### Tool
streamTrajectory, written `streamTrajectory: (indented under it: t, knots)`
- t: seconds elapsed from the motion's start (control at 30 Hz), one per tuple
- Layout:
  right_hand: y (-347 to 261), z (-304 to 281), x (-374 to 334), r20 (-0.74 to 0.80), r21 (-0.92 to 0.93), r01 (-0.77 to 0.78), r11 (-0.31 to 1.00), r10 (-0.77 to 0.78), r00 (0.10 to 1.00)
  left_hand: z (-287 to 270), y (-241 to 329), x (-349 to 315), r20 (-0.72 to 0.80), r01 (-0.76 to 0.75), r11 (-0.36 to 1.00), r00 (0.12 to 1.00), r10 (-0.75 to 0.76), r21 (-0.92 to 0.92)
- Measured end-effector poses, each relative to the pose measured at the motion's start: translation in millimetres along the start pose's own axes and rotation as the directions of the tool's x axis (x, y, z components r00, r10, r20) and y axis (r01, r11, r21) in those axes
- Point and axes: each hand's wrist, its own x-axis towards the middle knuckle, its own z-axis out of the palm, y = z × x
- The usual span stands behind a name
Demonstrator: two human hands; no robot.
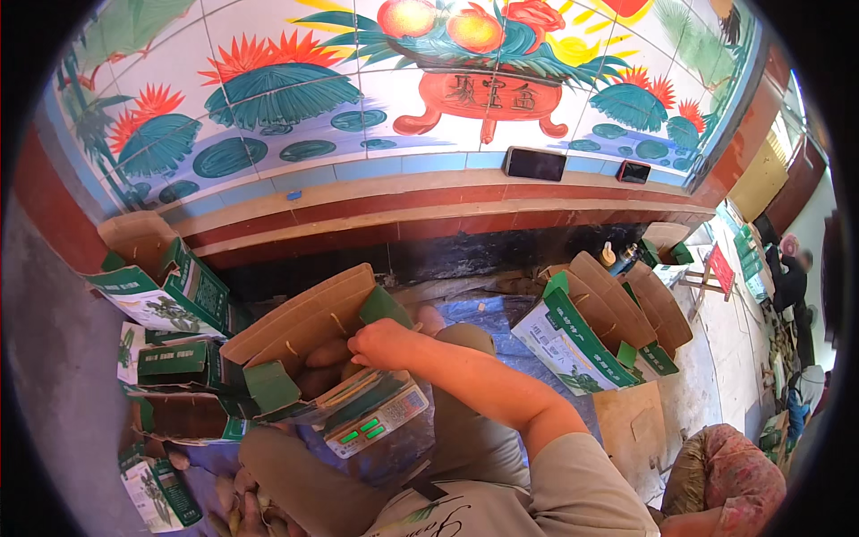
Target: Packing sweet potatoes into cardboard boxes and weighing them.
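Cardboard makes up most of what lies here: an open brown carton (304, 336) with green-printed flaps sits tilted on the person's lap, its plain inner walls dull and fibrous, its outside glossy green and white. The right hand (383, 345) reaches across from the right into the carton's mouth, fingers curled down over the rim; whether it grips anything cannot be told, since the fingertips are hidden inside. Just under and left of that hand, smooth tan sweet potatoes (329, 356) lie in the carton, rounded and elongated. The left hand is not in view. Against the carton's lower right side rests a small scale (371, 421) with a lit green display, wrapped in clear crinkled plastic. More of the same tubers (240, 503) lie in a loose heap on the floor by the person's knee. Other cartons of the same kind stand around: a stack of flat and half-folded ones (165, 300) on the left, and an open one (582, 345) on the right, near a woven sack (734, 474). Behind runs a glazed tile wall (295, 98) painted with leaves and fruit.
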Motion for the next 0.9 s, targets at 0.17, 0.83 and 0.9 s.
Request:
streamTrajectory:
  t: [0.17,0.83,0.9]
  knots:
    - [0,0,1,0.021,-0.009,-0.013,1.000,0.013,1.000,32,9,10,0.074,-0.029,0.999,0.997,0.026,0.035]
    - [1,-6,-5,-0.183,0.074,0.028,0.997,-0.014,0.983,83,63,49,0.329,-0.184,0.957,0.939,0.104,0.223]
    - [1,-7,-6,-0.222,0.085,0.046,0.995,-0.026,0.975,87,67,52,0.354,-0.201,0.950,0.929,0.107,0.240]
